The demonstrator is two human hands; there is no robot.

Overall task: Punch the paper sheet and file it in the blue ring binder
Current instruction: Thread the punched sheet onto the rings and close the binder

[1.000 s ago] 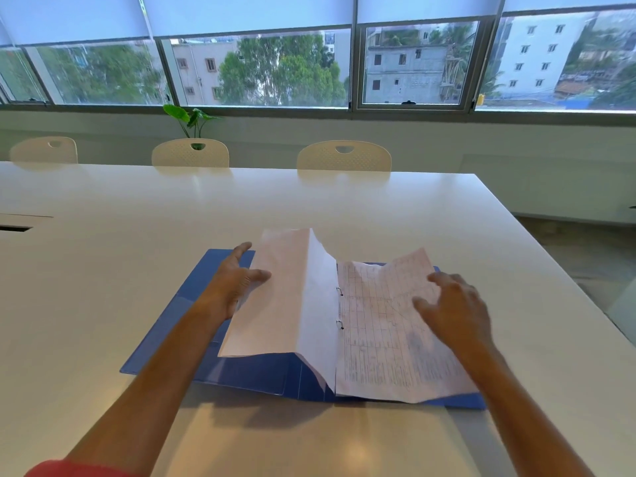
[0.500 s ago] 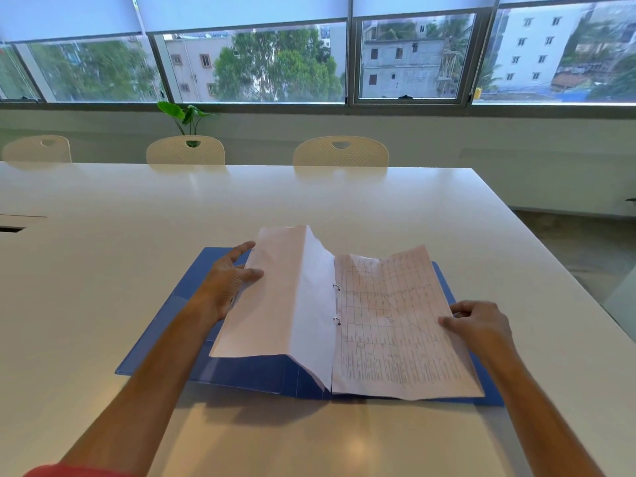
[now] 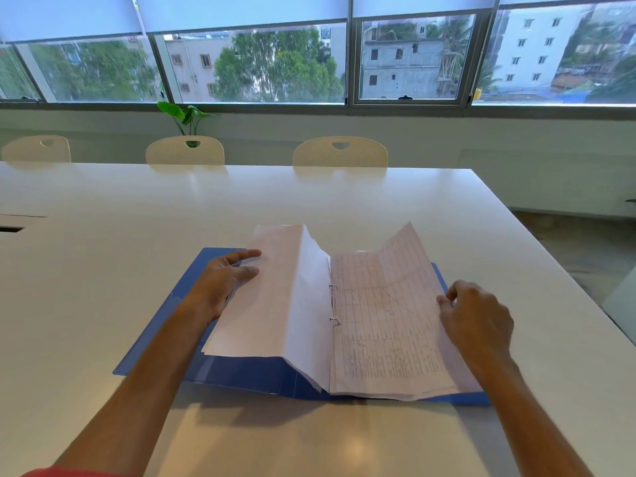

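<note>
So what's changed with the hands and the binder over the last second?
The right hand slid from the middle of the printed sheet to its outer edge, where its fingers now curl. The left hand still props the turned pages; the blue binder stays open.

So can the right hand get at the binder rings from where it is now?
Probably yes: the right hand sits at the printed sheet's outer edge, and the rings stand uncovered just across that sheet.
</note>
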